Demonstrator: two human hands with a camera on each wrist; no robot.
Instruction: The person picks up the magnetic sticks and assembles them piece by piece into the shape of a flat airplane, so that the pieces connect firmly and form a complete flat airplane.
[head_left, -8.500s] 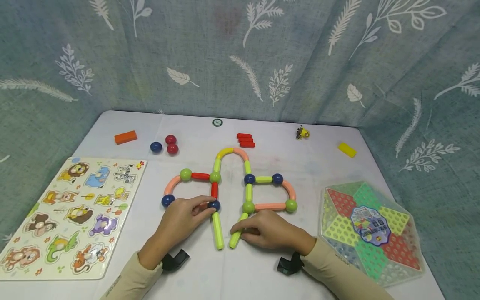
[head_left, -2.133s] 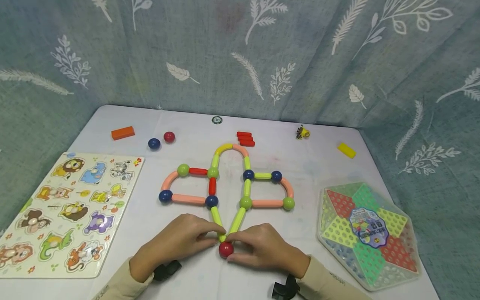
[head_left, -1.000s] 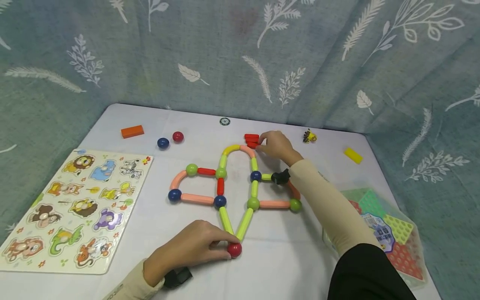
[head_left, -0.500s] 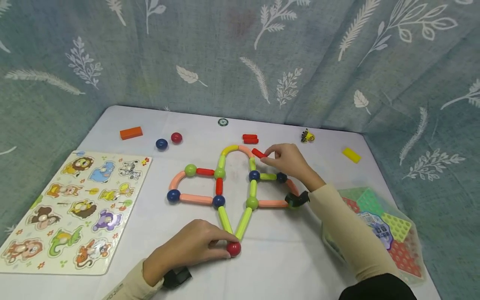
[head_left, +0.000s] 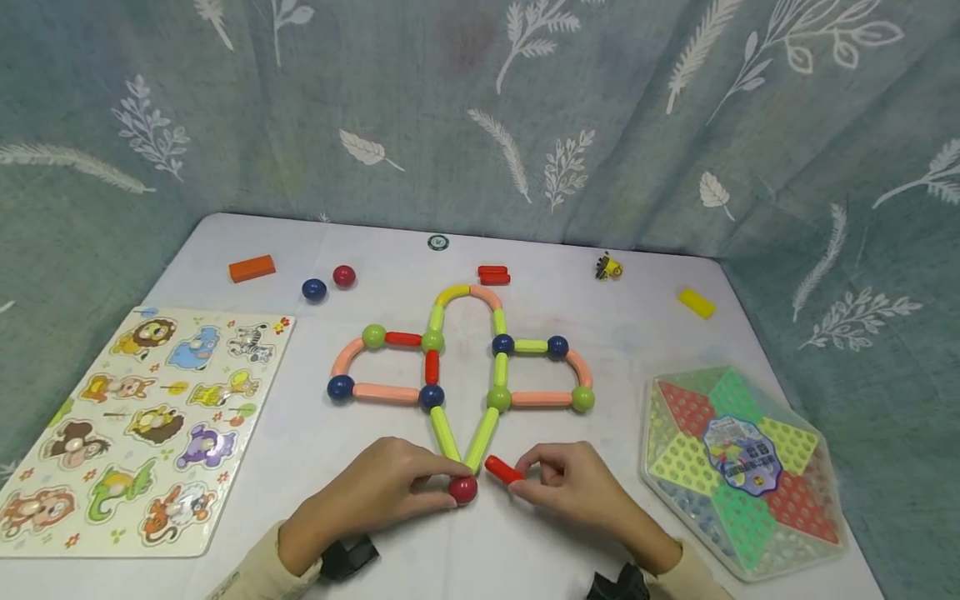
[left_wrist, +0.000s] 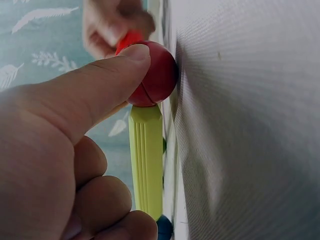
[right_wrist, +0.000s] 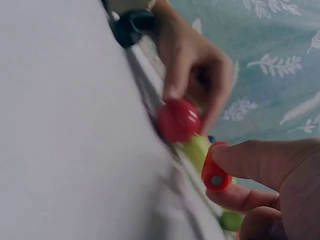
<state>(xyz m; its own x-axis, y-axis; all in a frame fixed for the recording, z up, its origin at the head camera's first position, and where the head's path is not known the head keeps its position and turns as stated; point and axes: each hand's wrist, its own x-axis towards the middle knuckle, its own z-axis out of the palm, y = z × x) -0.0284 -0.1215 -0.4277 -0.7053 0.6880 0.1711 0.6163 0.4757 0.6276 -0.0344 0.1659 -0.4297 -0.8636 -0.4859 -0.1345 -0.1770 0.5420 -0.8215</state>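
Observation:
My left hand (head_left: pixel 386 483) pinches a red ball (head_left: pixel 462 490) between thumb and forefinger at the near tip of a figure of rods and balls. Two yellow-green rods (head_left: pixel 445 433) slant together in a V down to that ball; the left wrist view shows a rod (left_wrist: pixel 146 160) end right at it. My right hand (head_left: pixel 577 487) pinches a short red rod (head_left: pixel 502 469) by its outer end, just right of the ball. In the right wrist view the red rod (right_wrist: pixel 217 167) turns a small metal disc at its end toward the camera. Side loops and an arch (head_left: pixel 468 293) form the rest of the figure.
Two red rods (head_left: pixel 493 276) lie behind the arch. A blue ball (head_left: pixel 314 290), a red ball (head_left: pixel 344 277) and an orange block (head_left: pixel 252 268) sit back left. An animal puzzle board (head_left: pixel 150 425) lies left, a hexagonal clear case (head_left: pixel 742 467) right. A yellow block (head_left: pixel 696 302) lies back right.
My right hand took a red rod from the group behind the arch and carried it toward me, beside the red ball. Earlier, that ball came to the V's tip, where my left hand stays.

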